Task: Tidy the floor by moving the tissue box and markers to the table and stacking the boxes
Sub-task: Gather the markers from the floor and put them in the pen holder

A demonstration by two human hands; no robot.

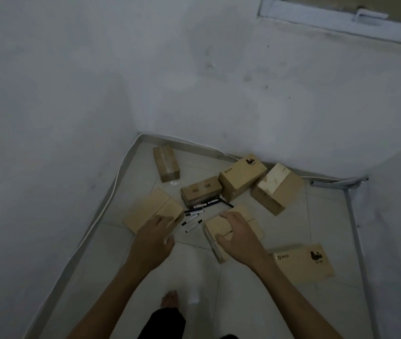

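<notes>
Several brown cardboard boxes lie scattered on the tiled floor in a room corner. Several black-and-white markers (195,212) lie loose between them. My left hand (154,237) hovers with fingers apart over the near corner of a flat box (145,209) at the left. My right hand (237,237) is spread over a low box (253,226) in the middle; whether it grips that box is unclear. A Pico-printed box (303,263) lies at the near right, another (241,176) further back. No tissue box or table is in view.
White walls meet at the corner behind the boxes, with a pale cable (101,211) along the left skirting. A metal frame leg (354,223) stands at the right. My bare foot (169,298) is on the open tiles near me. A window frame (341,18) sits top right.
</notes>
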